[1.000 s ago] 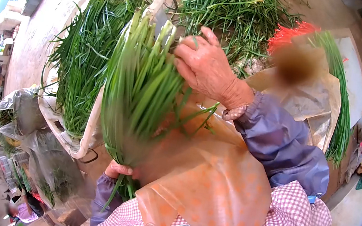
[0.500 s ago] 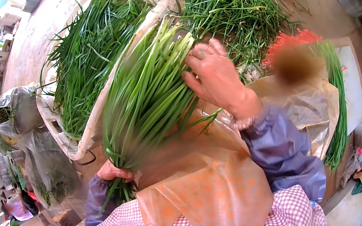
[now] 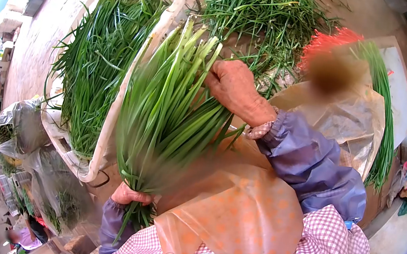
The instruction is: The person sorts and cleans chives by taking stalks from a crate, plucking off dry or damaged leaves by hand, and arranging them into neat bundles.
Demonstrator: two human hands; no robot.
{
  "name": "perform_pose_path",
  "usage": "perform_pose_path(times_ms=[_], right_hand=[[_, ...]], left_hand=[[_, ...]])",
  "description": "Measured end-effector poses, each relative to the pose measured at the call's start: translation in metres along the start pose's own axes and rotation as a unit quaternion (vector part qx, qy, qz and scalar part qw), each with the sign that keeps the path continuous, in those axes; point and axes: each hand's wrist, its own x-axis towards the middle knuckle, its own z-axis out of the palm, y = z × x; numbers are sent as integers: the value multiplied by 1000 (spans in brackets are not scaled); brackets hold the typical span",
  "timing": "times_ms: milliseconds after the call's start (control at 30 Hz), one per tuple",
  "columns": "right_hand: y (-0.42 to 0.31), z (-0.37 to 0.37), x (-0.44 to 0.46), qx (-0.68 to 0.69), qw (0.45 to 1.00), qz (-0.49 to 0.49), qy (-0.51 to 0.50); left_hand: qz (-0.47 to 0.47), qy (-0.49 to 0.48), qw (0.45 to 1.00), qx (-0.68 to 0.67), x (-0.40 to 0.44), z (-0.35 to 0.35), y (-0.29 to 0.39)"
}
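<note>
Floor (image 3: pixel 35 57) behind, green bunch (image 3: pixel 163 116) from left hand (image 3: pixel 131 195) to right hand (image 3: pixel 236 89).

The left hand (image 3: pixel 131 195) is closed in a low grip; the right hand (image 3: pixel 233 87) reaches higher, wrist bent, fingers curled downward.

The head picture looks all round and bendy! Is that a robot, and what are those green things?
No robot here: these are a person's own bare hands. The camera sits on the person's head, looking forward and down.

The left hand holds a bunch of long green leaves near its bottom end in the picture. The right hand is up by the pale ends; its fingertips are hidden.

Left of the bunch, a pale-rimmed basket holds more leaves. A loose green pile lies beyond, with red strands to its right.
</note>
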Motion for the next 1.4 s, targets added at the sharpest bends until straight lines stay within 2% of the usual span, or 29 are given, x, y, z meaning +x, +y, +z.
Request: perform_pose_path(times_ms=[33, 133, 200, 267, 333, 367, 400, 433, 500, 533, 600, 633, 700, 733, 800, 833, 867, 967, 1000, 1067, 1100, 1133, 1200, 1233, 1267, 1300, 1333, 1367, 1400], right_hand=[[3, -3, -1, -63, 996, -50, 37], [36, -3, 13, -189, 979, -82, 2], [64, -24, 27, -296, 955, 10, 23], [109, -54, 37, -333, 924, 169, -88], [86, -84, 21, -426, 897, 114, -16], [76, -84, 20, -352, 933, 53, 58], [60, -82, 23, -230, 953, -83, 180], [34, -85, 25, -207, 936, -197, 203], [-4, -75, 19, -159, 948, -271, 52], [-8, -52, 20, -135, 952, -274, 35], [-1, -31, 26, -143, 967, -202, -64], [0, -29, 28, -143, 966, -209, -62], [5, -27, 29, 39, 972, -77, -220], [13, -20, 28, 36, 971, -83, -221], [28, -10, 20, 78, 956, -239, -153], [28, -19, 8, 91, 964, -218, -122], [28, -27, 8, 167, 943, -209, -200], [50, -7, -16, 148, 961, -207, -108], [44, 0, -24, 154, 967, -202, -5], [36, -5, -27, 47, 969, -237, 54], [38, -4, -27, 46, 969, -238, 52], [41, -3, -26, -52, 976, -207, 38], [61, -5, -15, 66, 988, -122, 67], [70, -17, -11, 251, 966, 41, 48], [78, -30, -6, 432, 875, 199, 90], [99, -38, 0, 6, 989, 71, 128], [114, -46, 4, 139, 958, 188, 169], [132, -57, 9, 214, 945, 128, 212], [109, -77, 13, 128, 963, 88, 218]], left_hand=[[-2, 5, 1000, 3, -1, 0, 0], [-12, 26, 999, 25, -2, 2, 4], [-17, 43, 998, 45, -3, 1, 3], [-10, 27, 999, 32, -2, -6, -2], [-13, 20, 1000, 19, -1, -5, 0], [-19, 14, 1000, 6, -1, -4, 1], [-20, 13, 1000, 6, 0, -7, 1], [-22, 3, 999, 25, 2, -10, 1], [-18, -6, 999, 47, 4, -8, 7], [-21, 20, 996, 89, 2, 1, 16], [-17, 52, 990, 131, 0, 12, 28], [28, 49, 976, 211, -1, 16, 32], [87, 56, 943, 317, -4, 33, 46], [92, 60, 943, 315, -7, 35, 49], [74, 57, 905, 415, -11, 37, 52], [36, 71, 928, 364, -12, 39, 51], [39, 69, 929, 361, -12, 40, 52], [23, 60, 936, 345, -11, 44, 53], [37, 55, 932, 356, -10, 45, 54], [67, 48, 922, 378, -10, 47, 55], [67, 47, 923, 376, -10, 46, 53], [67, 49, 926, 369, -10, 45, 52], [69, 52, 929, 360, -11, 45, 50], [73, 66, 922, 375, -12, 46, 50], [75, 79, 915, 389, -12, 47, 50], [76, 80, 916, 387, -13, 46, 48], [77, 79, 912, 395, -14, 44, 47], [76, 78, 909, 403, -13, 43, 45], [75, 76, 911, 399, -12, 46, 44]])
